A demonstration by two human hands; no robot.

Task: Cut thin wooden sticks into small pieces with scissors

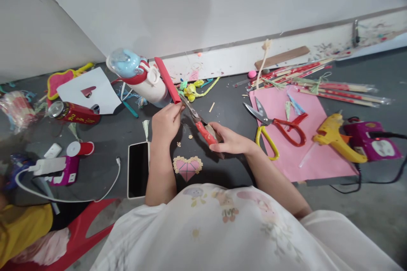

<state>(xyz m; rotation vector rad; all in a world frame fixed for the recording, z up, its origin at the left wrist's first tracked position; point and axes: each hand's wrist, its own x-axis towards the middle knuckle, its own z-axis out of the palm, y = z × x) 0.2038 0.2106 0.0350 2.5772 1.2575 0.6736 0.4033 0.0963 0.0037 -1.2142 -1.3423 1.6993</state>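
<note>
Pliers [196, 117] with worn red handle covers are held in the right hand [230, 139], whose grip is wrapped around the handles; whether the jaws are parted cannot be told. The metal nose is pointed up and to the left, toward the left hand [167, 123]. There, thumb and fingers are pressed together, and the lower end of a long red strip [168, 80] appears to be pinched, though the contact is partly hidden. The strip is found forward of the left grip, clearly nearer to that hand than to the right. Its long axis is slanted from upper left to lower right; much the same slant, only flatter, is followed by the pliers, so the nose is brought just beside the strip's lower end.

Flat faces and straight edges are shown by the strip, which is set near a rounded white bottle [152, 89]. On the dark, smooth tabletop [229, 101], between the forearms, a pink heart [187, 168] is edged with bumpy cream trim and crossed by thin dark lines. Farther right, scissors [269, 120] with glossy handles are laid on a matte pink sheet [288, 169].
</note>
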